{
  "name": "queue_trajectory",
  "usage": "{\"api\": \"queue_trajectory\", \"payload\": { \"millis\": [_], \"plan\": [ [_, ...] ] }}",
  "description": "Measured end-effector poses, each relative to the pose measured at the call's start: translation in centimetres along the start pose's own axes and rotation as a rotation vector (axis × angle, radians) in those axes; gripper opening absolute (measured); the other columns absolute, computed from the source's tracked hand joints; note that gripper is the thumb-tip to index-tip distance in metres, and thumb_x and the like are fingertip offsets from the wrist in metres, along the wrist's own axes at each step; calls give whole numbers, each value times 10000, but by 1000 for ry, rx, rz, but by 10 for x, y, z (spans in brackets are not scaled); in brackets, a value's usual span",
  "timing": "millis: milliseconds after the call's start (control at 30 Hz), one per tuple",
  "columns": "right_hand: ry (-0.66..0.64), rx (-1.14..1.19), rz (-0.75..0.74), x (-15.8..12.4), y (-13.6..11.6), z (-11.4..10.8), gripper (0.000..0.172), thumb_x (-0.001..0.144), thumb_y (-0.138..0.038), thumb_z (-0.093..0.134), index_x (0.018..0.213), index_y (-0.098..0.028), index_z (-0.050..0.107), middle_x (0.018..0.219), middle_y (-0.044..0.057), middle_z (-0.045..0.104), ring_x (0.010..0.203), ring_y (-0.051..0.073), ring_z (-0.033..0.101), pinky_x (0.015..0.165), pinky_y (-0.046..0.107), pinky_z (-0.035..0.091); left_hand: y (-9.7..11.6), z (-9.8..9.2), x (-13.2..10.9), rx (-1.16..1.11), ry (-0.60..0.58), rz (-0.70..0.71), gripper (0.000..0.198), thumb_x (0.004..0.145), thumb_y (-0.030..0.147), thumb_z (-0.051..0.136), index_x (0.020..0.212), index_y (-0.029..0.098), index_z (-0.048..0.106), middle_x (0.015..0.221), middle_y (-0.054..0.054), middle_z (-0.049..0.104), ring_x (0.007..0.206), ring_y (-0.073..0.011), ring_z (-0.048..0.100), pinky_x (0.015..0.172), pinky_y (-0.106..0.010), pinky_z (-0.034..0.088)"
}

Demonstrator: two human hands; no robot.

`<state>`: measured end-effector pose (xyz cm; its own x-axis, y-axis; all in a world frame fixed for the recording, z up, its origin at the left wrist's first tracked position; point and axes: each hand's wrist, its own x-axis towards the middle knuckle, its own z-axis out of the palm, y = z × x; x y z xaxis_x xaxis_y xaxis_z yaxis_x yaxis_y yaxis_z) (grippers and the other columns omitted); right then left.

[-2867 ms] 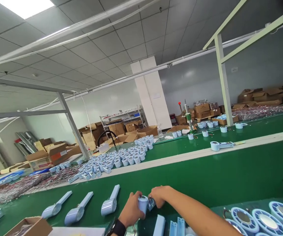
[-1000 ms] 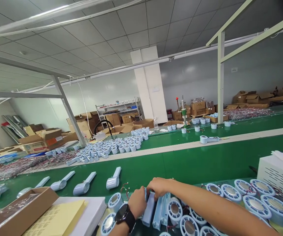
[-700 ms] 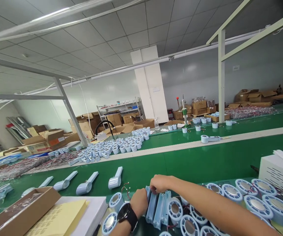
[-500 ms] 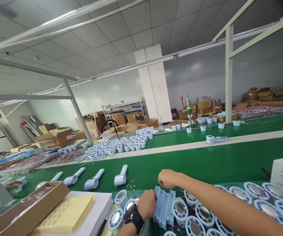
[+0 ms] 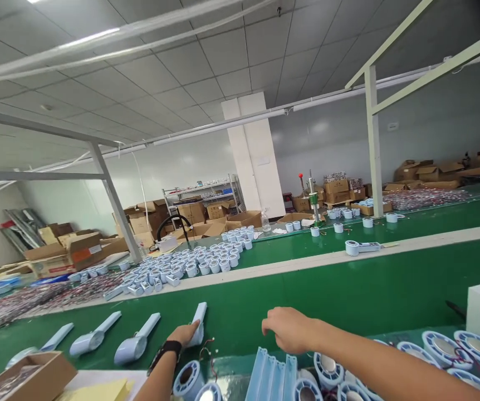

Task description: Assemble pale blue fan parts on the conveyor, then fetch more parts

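- My left hand (image 5: pixel 184 335) is closed around a pale blue handle (image 5: pixel 199 322), which stands tilted on the green surface (image 5: pixel 240 312).
- My right hand (image 5: pixel 290 329) is open and empty, fingers loosely curled, just above the ribbed blue strips (image 5: pixel 271 374) and round blue discs (image 5: pixel 327 365).

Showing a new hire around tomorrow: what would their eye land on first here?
The long green bench across the room comes first, with pale blue cups massed beyond it, left of centre, and round blue parts packed at lower right. Close by, the left hand rests on a blue handled part, while the right hand hangs open over the green. Cardboard boxes pile up along the back wall.
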<state>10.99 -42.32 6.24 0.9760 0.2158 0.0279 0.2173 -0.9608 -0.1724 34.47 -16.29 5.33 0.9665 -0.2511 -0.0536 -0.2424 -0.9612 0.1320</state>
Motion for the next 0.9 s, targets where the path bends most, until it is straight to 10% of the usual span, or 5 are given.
{"api": "queue_trajectory", "payload": {
  "millis": [200,333,533,733,900],
  "plan": [
    [197,-27,74,30,0,-8,558,832,-47,489,1371,-186,526,1319,156,606,1234,287,581,967,381,502,27,5,-24,-147,12,87,375,908,320,625,1216,114,563,1123,-108,705,983,-198,685,909,-360,535],
    [261,-118,8,48,-15,-26,857,756,-59,664,1533,-172,320,1612,242,279,1527,387,185,1204,591,236,58,-13,-70,-189,101,404,602,685,122,707,1254,183,523,1150,-72,661,1093,-199,615,956,-269,461],
    [-43,-117,-4,55,-29,-35,360,874,-292,685,1228,-240,649,1105,61,742,1042,247,702,861,379,574,68,-38,-123,-73,119,558,581,699,143,641,1259,229,512,1192,-71,628,1101,-224,591,947,-298,453],
    [-71,-306,263,65,-56,-25,232,923,-240,681,1138,-156,666,1140,76,711,1080,248,670,948,494,557,78,-33,-141,253,76,383,549,723,-26,562,1225,193,601,1227,-167,606,1193,-380,563,911,-477,507],
    [-29,-334,338,60,-35,-24,306,925,-271,682,1200,-148,632,1303,113,630,1118,258,646,962,500,555,72,-25,-125,257,-5,332,502,836,80,638,1316,190,540,1215,-103,631,1128,-288,617,926,-476,546]
  ]
}}
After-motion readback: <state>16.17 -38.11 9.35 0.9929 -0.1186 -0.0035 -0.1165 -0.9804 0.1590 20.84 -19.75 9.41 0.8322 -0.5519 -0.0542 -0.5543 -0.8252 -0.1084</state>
